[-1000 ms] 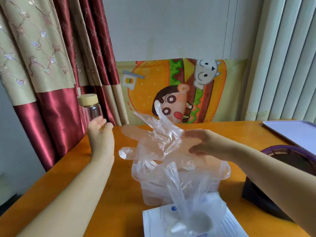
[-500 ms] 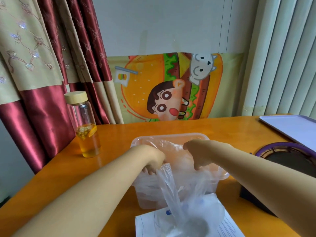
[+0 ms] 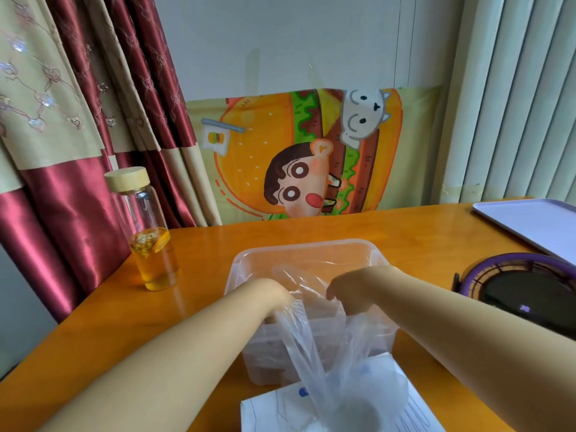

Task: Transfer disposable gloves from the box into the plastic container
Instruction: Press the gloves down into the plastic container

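Plastic container (image 3: pixel 311 246) sits mid-width on the tabletop (image 3: pixel 411 235), a bit toward the near edge, and both arms reach into it.

The left hand (image 3: pixel 276 296) has its wrist bent over the container's left rim. Its fingers go below the rim behind the cloudy wall and film, so I can't tell how far they're closed or whether they have anything.

The right hand (image 3: pixel 344 291) comes in over the right rim with fingers curled tight downward, pinching the crumpled clear glove (image 3: pixel 304 280). That glove lies inside the container, bunched between the two hands.

A second glove (image 3: pixel 299 347) is a stretched clear strip running from the near rim by the left wrist down to the box (image 3: pixel 265 413). Its lower end is blurred where it meets the box.

The box is white with blue print, at the near edge of the tabletop. It's touching or just beside the container's near wall, can't say which.

Rest:
- glass bottle (image 3: pixel 152 241), pale cap, upright near the left edge, amber liquid in the lower part, well apart from the container
- lavender tray (image 3: pixel 530 222) at the far right corner
- round dark thing with a purple rim (image 3: pixel 526 286) at the right edge, near the right forearm
- cartoon burger cloth (image 3: pixel 311 151) against the wall behind the far edge
- red-and-beige curtain (image 3: pixel 62 120) to the left, vertical blinds (image 3: pixel 523 104) to the right
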`<action>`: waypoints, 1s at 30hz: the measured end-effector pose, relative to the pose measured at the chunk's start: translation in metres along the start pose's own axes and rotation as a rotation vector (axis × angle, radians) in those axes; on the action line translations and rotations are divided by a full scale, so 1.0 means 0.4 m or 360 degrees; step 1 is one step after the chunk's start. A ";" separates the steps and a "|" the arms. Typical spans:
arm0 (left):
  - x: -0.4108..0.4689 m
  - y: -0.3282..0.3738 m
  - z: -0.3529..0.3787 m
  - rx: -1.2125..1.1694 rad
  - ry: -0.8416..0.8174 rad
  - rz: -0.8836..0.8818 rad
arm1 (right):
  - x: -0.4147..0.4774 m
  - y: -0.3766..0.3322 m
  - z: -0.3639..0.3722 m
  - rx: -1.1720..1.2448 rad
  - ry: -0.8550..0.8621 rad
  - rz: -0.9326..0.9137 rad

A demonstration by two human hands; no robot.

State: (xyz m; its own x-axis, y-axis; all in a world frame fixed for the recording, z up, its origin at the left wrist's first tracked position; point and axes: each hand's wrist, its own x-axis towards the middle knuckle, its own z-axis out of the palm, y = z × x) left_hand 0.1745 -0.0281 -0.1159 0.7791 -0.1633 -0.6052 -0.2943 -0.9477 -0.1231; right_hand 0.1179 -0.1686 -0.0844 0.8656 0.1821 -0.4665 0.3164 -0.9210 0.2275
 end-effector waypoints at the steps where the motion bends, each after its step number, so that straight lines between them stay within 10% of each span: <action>1: -0.012 0.000 -0.001 0.0034 -0.0009 0.0026 | 0.004 0.002 0.001 -0.0008 -0.0025 -0.0002; 5: -0.090 -0.011 -0.026 0.0026 -0.0065 0.0262 | -0.041 0.002 -0.033 0.0180 0.0161 -0.0099; 12: -0.339 -0.068 -0.050 -0.0862 0.0692 0.0788 | -0.242 -0.007 -0.085 0.0763 0.0943 -0.0243; 15: -0.420 -0.054 -0.027 -0.0956 0.0733 0.0891 | -0.329 -0.023 -0.085 0.0914 0.0619 -0.0302; 23: -0.447 0.025 0.055 0.0228 0.1057 0.0771 | -0.408 -0.074 -0.020 0.0287 0.0340 -0.0217; 30: -0.477 0.009 0.042 0.0031 0.0934 0.0826 | -0.393 -0.070 0.004 0.0432 0.0236 -0.0296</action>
State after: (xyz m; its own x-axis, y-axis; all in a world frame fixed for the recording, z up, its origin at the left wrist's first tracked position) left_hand 0.0157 0.0043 -0.0141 0.7026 -0.7076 -0.0753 -0.7065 -0.7063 0.0449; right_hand -0.0275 -0.1719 -0.0187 0.8561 0.3851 -0.3447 0.3766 -0.9216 -0.0943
